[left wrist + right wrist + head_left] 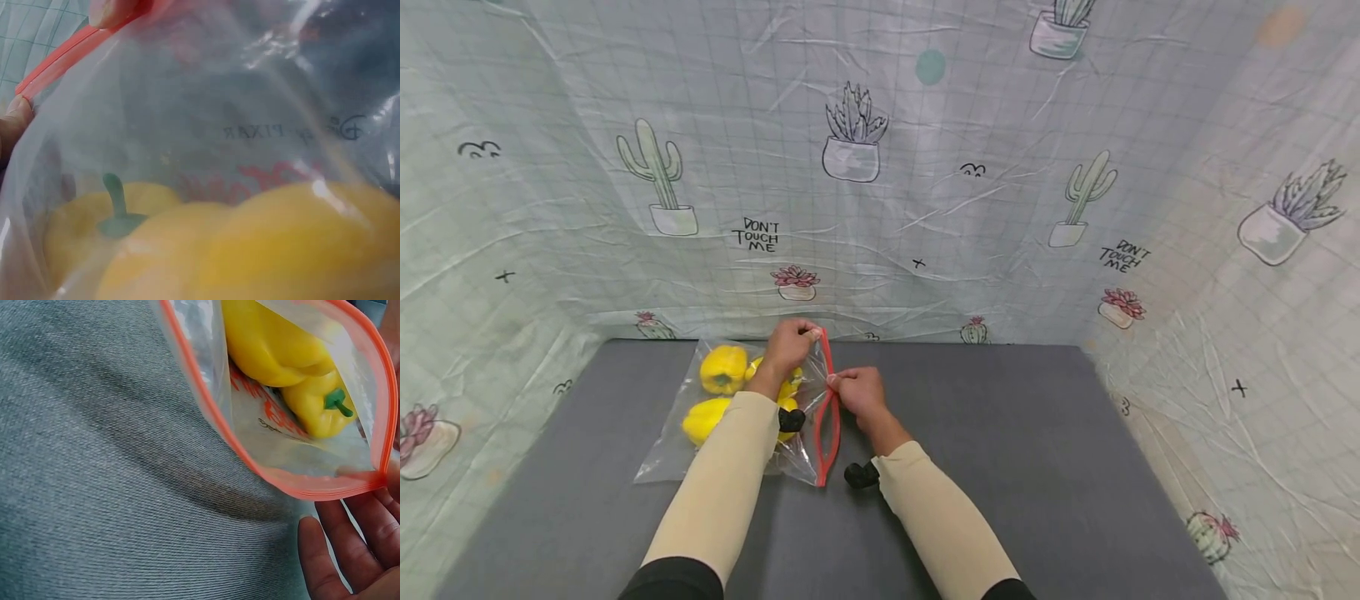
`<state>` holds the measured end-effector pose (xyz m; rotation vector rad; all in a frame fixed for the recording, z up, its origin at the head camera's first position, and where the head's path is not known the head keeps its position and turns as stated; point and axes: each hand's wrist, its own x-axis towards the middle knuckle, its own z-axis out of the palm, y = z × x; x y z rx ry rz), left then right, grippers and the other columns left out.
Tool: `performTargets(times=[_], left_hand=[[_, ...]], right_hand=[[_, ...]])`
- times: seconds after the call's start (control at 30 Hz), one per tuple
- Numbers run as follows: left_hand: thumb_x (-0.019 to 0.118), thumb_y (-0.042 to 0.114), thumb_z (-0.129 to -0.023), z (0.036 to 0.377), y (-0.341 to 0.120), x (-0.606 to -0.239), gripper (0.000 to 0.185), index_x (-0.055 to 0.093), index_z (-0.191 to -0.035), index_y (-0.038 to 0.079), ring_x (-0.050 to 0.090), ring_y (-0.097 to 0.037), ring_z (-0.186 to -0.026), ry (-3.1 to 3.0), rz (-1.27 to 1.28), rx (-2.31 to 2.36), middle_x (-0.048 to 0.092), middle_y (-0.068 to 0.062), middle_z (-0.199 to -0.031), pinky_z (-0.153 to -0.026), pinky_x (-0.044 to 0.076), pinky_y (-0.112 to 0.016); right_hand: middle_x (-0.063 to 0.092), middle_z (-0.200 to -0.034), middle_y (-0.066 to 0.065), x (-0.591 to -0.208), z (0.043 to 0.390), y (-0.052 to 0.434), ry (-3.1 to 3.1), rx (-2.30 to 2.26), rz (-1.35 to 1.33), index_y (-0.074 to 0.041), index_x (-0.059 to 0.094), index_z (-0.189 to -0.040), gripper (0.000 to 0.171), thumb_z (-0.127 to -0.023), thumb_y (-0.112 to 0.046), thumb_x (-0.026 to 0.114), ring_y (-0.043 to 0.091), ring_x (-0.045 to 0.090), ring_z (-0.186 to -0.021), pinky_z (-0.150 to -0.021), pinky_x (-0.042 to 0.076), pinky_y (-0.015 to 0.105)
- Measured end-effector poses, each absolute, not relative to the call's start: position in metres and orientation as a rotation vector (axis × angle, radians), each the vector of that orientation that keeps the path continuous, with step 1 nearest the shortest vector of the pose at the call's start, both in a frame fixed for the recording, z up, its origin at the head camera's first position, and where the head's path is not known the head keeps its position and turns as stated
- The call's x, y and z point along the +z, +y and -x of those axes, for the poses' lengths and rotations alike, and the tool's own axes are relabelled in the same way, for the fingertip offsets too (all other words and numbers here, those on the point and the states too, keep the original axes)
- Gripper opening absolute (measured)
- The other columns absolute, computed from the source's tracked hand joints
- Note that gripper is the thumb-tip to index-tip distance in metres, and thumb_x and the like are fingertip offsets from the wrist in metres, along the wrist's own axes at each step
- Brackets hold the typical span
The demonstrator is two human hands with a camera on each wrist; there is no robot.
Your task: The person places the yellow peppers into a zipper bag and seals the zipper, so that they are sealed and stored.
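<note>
A clear zip-top bag (662, 465) with a red zip strip (837, 425) lies on its side, holding several yellow bell peppers (724, 371). At the strip's far end, my left hand (787, 350) pinches the bag's edge. Partway along the same strip, the thumb and fingers of my right hand (861, 392) squeeze the zip. Between that pinch and the near end the mouth gapes. Through the gap, the right wrist view shows peppers (281, 350) with a green stem (337, 402). Print on the bag reads backwards in the left wrist view, above peppers (294, 240).
The bag lies left of centre on a dark grey table (1000, 467), near its back edge. A pale cloth (940, 233) printed with potted cacti hangs behind the table and along both sides. Black wrist cameras (861, 476) stick out by both hands.
</note>
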<state>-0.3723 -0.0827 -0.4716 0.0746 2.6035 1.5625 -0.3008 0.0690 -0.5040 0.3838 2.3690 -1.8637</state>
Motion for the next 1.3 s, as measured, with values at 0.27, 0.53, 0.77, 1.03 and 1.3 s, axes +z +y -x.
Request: performTargets(times=[0.27, 0.53, 0.77, 1.03, 1.3], left_hand=[[0.049, 0.024, -0.111, 0.371, -0.085, -0.469, 0.034, 0.068, -0.125, -0.001, 0.055, -0.032, -0.109, 2.582, -0.076, 1.576, 0.063, -0.022, -0.129, -0.099, 0.047, -0.048], [0.050, 0.024, -0.111, 0.372, -0.084, -0.468, 0.034, 0.069, -0.124, -0.001, 0.054, -0.031, -0.101, 2.608, -0.089, 1.561, 0.064, -0.021, -0.124, -0.092, 0.048, -0.044], [0.049, 0.024, -0.111, 0.372, -0.086, -0.470, 0.034, 0.067, -0.127, -0.001, 0.054, -0.030, -0.104, 2.602, -0.080, 1.565, 0.063, -0.021, -0.127, -0.094, 0.047, -0.044], [0.051, 0.023, -0.111, 0.374, -0.084, -0.472, 0.033, 0.069, -0.123, -0.001, 0.054, -0.026, -0.097, 2.606, -0.072, 1.587, 0.065, -0.020, -0.119, -0.087, 0.047, -0.039], [0.051, 0.023, -0.111, 0.375, -0.085, -0.475, 0.033, 0.068, -0.123, -0.001, 0.052, -0.026, -0.097, 2.599, -0.068, 1.592, 0.064, -0.018, -0.120, -0.087, 0.045, -0.038]], right_hand=[[0.076, -0.080, 0.007, -0.503, 0.297, 0.069, 2.340, -1.888, -0.347, -0.001, 0.083, -0.094, 0.018, -0.094, -0.018, 0.075, 0.009, 0.063, -0.060, -0.061, 0.056, 0.026], [0.076, -0.083, 0.007, -0.506, 0.295, 0.072, 2.273, -1.924, -0.342, 0.002, 0.082, -0.096, 0.018, -0.094, -0.014, 0.074, 0.007, 0.065, -0.059, -0.064, 0.061, 0.029], [0.072, -0.078, 0.002, -0.507, 0.292, 0.072, 2.268, -1.918, -0.296, 0.003, 0.081, -0.095, 0.017, -0.092, -0.012, 0.074, 0.005, 0.065, -0.058, -0.065, 0.062, 0.029], [0.074, -0.084, 0.006, -0.508, 0.286, 0.075, 2.283, -1.894, -0.281, 0.004, 0.081, -0.095, 0.017, -0.092, -0.011, 0.075, 0.006, 0.065, -0.061, -0.065, 0.062, 0.029], [0.076, -0.091, 0.011, -0.507, 0.279, 0.079, 2.286, -1.818, -0.257, 0.001, 0.082, -0.096, 0.016, -0.094, -0.013, 0.074, 0.010, 0.070, -0.066, -0.068, 0.064, 0.034]])
